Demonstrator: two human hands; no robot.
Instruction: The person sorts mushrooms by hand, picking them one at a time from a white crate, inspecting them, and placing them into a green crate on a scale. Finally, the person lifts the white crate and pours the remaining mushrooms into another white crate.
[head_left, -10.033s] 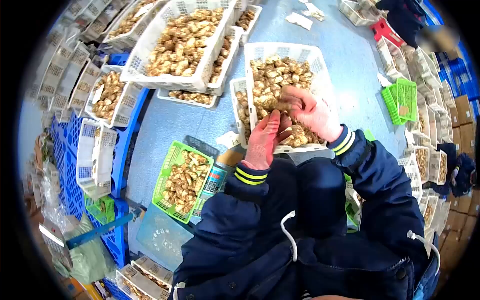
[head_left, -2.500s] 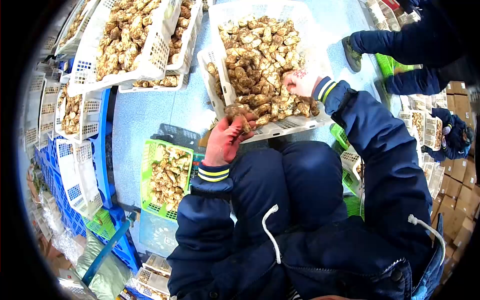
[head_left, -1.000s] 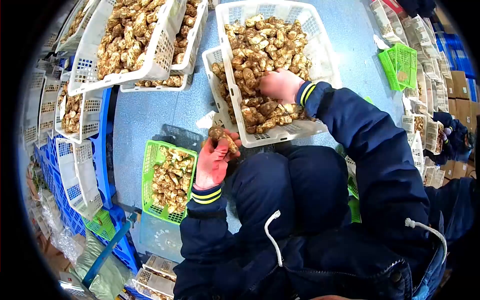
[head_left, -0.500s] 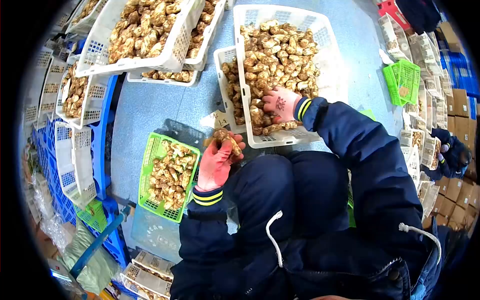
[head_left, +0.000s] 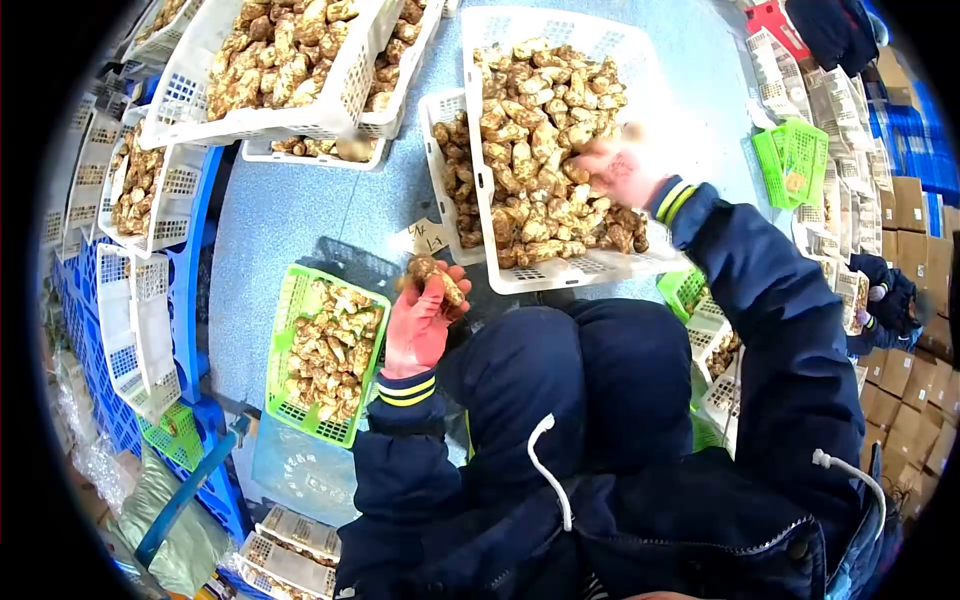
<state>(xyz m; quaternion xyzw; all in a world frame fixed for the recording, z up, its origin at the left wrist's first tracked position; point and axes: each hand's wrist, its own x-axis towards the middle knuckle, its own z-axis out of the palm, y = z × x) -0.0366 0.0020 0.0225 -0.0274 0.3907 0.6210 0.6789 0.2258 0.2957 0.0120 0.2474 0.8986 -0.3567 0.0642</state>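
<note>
My left hand (head_left: 418, 322), in a red glove, grips a brown mushroom (head_left: 432, 275) between the green basket (head_left: 292, 300) of mushrooms on my left and the white crate (head_left: 560, 270) in front of my knees. That crate is heaped with tan and brown mushrooms (head_left: 530, 150). My right hand (head_left: 618, 170) hovers blurred over the right side of the heap; I cannot tell whether it holds a mushroom. Both arms wear dark blue sleeves with yellow-striped cuffs.
More white crates of mushrooms (head_left: 290, 60) stand at the back left on blue crates (head_left: 205, 250). A paper slip (head_left: 430, 238) lies on the blue floor. Small green baskets (head_left: 790, 165) and stacked white trays (head_left: 850, 110) stand at the right, where another person's sleeve (head_left: 880, 300) shows.
My right hand has lifted out of the heap and moved right and back across the crate. My left hand still holds its mushroom in nearly the same spot.
</note>
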